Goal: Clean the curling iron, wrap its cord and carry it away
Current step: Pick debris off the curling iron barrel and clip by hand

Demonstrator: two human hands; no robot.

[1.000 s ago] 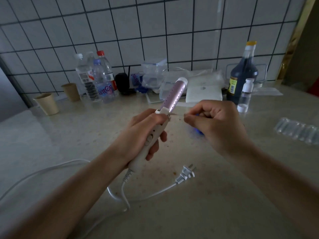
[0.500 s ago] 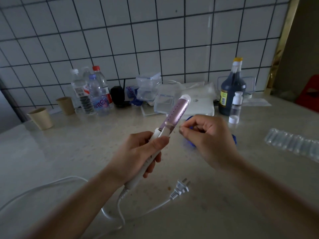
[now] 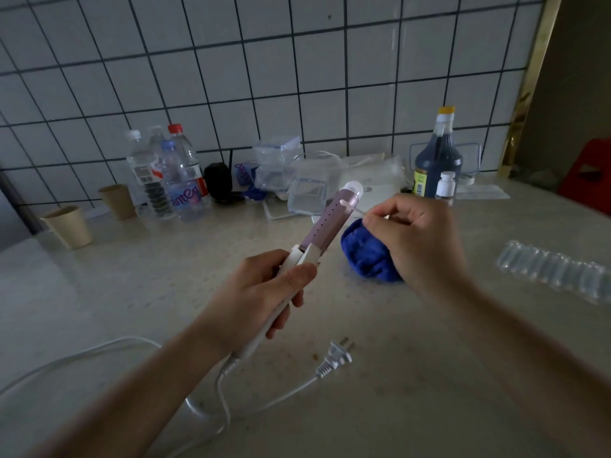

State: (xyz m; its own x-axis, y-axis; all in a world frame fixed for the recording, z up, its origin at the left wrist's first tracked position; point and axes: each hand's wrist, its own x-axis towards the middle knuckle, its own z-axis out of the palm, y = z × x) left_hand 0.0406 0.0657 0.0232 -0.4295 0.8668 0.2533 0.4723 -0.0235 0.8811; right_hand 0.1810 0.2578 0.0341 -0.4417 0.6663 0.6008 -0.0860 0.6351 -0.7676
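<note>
- Two paper cups (image 3: pixel 67 227) stand at the far left of the table (image 3: pixel 429 385), near the tiled wall, one behind the other and apart.
- A white cord (image 3: pixel 99 348) loops across the near left of the table and runs up into the end of the curling iron's handle.
- A cluster of clear plastic bottles (image 3: pixel 165 175) stands against the wall, with a small black object (image 3: pixel 217 182) just beside them on the right.
- The left hand (image 3: pixel 258 292) is closed round the white handle of the curling iron (image 3: pixel 325 223), thumb on top, holding it above the table and tilted up and away to the right. Its pinkish barrel ends in a white tip.
- The cord's plug (image 3: pixel 334 357) lies flat on the table below the handle, prongs pointing up and right.
- Clear plastic containers (image 3: pixel 299 180) are heaped at the back, behind the barrel.
- A crumpled blue cloth (image 3: pixel 365 254) lies on the table just right of the barrel, partly under the right hand.
- The right hand (image 3: pixel 415 236) has its fingers curled and pinches a thin white stick (image 3: pixel 353 208), whose far end touches the barrel near the tip.
- A dark bottle (image 3: pixel 437 160) with a yellow cap stands at the back, a small white bottle (image 3: pixel 445 186) in front of it.
- A strip of clear plastic vials (image 3: pixel 555 272) lies at the right, well apart from the hands.
</note>
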